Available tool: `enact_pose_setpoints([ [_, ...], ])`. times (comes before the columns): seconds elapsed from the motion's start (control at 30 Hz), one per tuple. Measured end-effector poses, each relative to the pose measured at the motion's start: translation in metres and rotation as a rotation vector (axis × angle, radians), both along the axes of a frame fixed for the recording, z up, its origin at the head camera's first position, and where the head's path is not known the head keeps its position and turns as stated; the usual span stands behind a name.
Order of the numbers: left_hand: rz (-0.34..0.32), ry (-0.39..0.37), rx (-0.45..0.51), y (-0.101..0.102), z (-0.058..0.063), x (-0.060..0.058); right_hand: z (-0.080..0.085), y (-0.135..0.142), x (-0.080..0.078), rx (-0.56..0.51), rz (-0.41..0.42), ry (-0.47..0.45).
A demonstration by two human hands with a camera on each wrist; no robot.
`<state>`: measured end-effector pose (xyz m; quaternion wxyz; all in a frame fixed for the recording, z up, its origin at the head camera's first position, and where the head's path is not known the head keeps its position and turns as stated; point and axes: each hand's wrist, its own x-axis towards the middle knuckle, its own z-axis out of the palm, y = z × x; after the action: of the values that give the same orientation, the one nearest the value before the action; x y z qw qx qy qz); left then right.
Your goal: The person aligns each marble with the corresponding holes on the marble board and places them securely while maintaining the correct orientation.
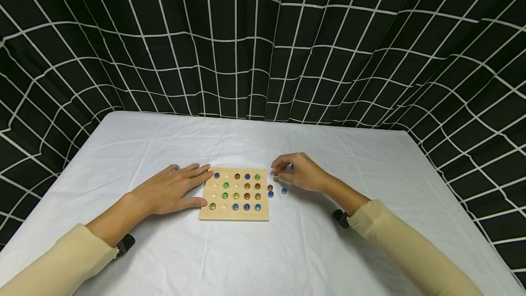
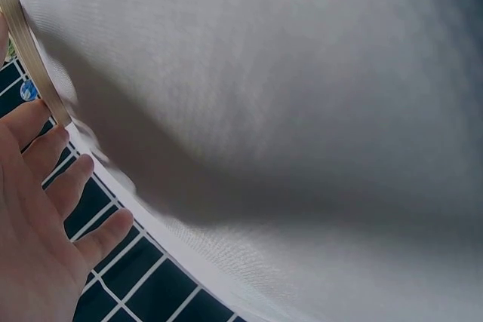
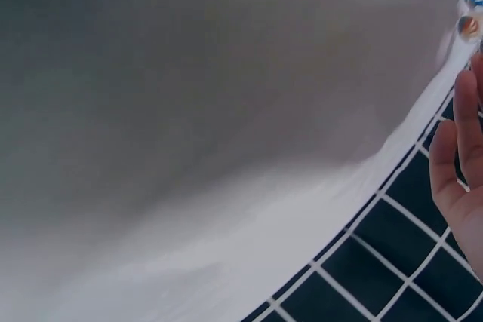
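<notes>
Marbles (image 1: pixel 247 196) sit in the board (image 1: pixel 234 216), loose marbles (image 1: pixel 284 190) to its right.

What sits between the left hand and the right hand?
In the head view, the wooden board holding marbles, plus loose marbles beside its right edge.

No readable text, labels, brands, numbers or signs anywhere, left or right, near or far, in head or wrist views.

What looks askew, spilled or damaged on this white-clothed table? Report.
Nothing stands out. The pale rectangular wooden board lies flat, and the loose round blue and brown glass marbles sit grouped by its right edge, near the right hand.
</notes>
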<state>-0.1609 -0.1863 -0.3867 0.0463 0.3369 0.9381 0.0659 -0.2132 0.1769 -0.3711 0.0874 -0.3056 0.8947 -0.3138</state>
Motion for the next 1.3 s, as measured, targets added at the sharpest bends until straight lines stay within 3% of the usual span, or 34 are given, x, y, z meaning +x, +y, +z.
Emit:
enact_pose_setpoints([
  [0.63,-0.004,0.0,-0.005,-0.002,0.0,-0.001,0.004,-0.044,0.003,-0.021,0.081,-0.022],
  [1.3,0.003,-0.011,-0.005,-0.002,0.001,-0.001,0.005,-0.083,0.01,0.009,0.182,0.033],
])
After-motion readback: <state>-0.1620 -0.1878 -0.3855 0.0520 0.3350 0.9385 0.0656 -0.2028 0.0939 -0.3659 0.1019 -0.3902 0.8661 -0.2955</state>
